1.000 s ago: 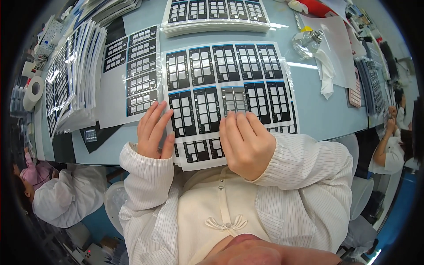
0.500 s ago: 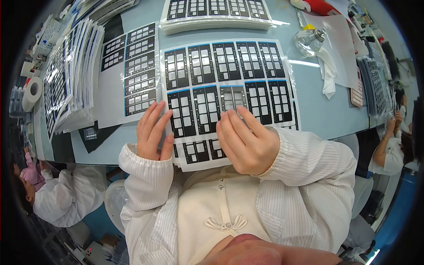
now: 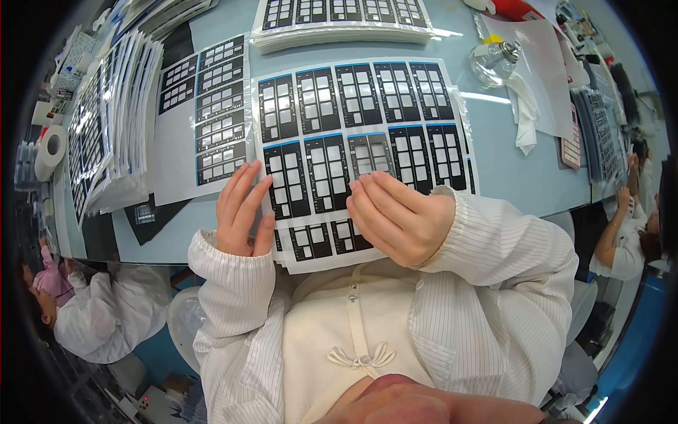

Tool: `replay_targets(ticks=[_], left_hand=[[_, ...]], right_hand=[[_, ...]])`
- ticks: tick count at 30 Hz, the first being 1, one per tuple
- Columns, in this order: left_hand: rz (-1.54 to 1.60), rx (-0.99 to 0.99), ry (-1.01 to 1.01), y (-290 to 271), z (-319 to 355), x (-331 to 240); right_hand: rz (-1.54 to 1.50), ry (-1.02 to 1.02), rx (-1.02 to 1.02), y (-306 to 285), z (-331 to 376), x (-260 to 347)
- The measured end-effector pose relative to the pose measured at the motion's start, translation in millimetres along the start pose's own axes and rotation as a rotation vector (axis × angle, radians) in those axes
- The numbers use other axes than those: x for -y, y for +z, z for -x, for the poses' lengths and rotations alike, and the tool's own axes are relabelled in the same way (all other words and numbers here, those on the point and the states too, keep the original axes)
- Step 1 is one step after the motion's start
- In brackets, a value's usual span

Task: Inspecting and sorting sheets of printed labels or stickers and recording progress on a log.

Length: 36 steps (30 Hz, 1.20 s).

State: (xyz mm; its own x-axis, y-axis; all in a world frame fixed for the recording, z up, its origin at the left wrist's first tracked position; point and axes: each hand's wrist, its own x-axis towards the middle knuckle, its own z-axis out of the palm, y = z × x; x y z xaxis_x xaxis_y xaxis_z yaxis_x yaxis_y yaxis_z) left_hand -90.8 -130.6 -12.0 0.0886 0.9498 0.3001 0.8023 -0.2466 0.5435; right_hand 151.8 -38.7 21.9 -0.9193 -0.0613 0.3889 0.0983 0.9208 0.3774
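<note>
In front of me lies a sheet of black panels (image 3: 318,105) with pale rectangular windows and blue top edges, on top of another such sheet (image 3: 311,242). My left hand (image 3: 241,212) rests with fingers apart on its left edge. My right hand (image 3: 404,215) is over the lower row, its fingertips pressed together at the lower part of the middle panel (image 3: 369,152). That panel looks greyer than its neighbours. What the fingertips hold, if anything, is hidden.
A stack of similar sheets (image 3: 346,37) stands at the far side; a taller fanned stack (image 3: 116,127) is at left, beside a partly filled sheet (image 3: 176,152). A glass bottle (image 3: 492,65), crumpled tissue (image 3: 523,116) and pink calculator (image 3: 571,152) are at right. Other people sit on both sides.
The right wrist has turned and risen slightly, while its fingertips stay at the grey middle panel. My left hand keeps its place on the sheet's edge. The whole view has shifted a little.
</note>
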Motion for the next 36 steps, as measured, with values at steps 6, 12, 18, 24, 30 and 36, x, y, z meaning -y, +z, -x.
replay_targets(ticks=[6,12,18,24,30,36], left_hand=[[0.015,-0.006,0.006,0,0,1],[0.012,-0.008,0.004,2,0,2],[0.017,-0.004,0.007,2,-1,1],[0.013,-0.009,-0.002,3,-1,3],[0.011,-0.015,0.011,4,-1,4],[0.005,-0.012,0.015,2,-1,3]], right_hand=[[0.001,-0.075,0.004,-5,3,-16],[-0.028,-0.033,0.016,-2,6,-13],[-0.032,0.013,0.005,-2,6,-9],[-0.008,0.067,0.010,1,2,-6],[-0.017,0.023,-0.020,3,2,-6],[-0.035,0.021,-0.017,3,2,-6]])
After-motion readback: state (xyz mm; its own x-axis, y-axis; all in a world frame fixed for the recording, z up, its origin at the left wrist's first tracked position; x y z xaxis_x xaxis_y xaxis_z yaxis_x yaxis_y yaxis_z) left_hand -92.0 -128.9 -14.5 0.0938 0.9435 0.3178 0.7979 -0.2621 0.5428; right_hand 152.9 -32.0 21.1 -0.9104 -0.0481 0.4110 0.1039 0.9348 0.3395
